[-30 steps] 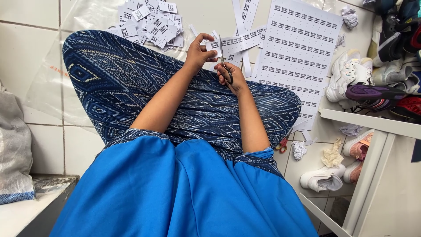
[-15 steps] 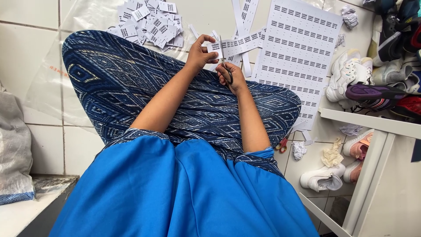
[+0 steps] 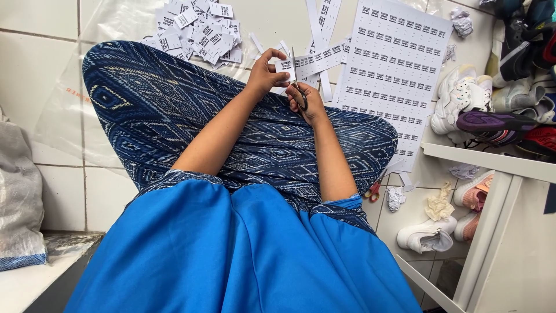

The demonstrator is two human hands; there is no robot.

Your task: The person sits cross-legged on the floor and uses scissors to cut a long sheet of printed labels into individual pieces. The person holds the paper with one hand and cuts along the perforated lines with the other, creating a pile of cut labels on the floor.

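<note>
A person seated cross-legged on a white tiled floor [image 3: 40, 69], in blue patterned trousers [image 3: 162, 110] and a bright blue top [image 3: 231, 255], cuts paper labels over the lap. The left hand [image 3: 263, 72] pinches the end of a printed label strip [image 3: 315, 58] between thumb and fingertips, holding it just above the knee. The right hand [image 3: 307, 99] is closed around the handles of a pair of scissors [image 3: 296, 81], whose blades point upward against the strip just beside the left fingers. A pile of cut labels [image 3: 200, 29] lies on clear plastic sheeting [image 3: 110, 35] beyond the left knee. A large uncut label sheet [image 3: 394, 64] lies flat to the right, near white sneakers [image 3: 460, 101] and a white shelf [image 3: 492, 162].
</note>
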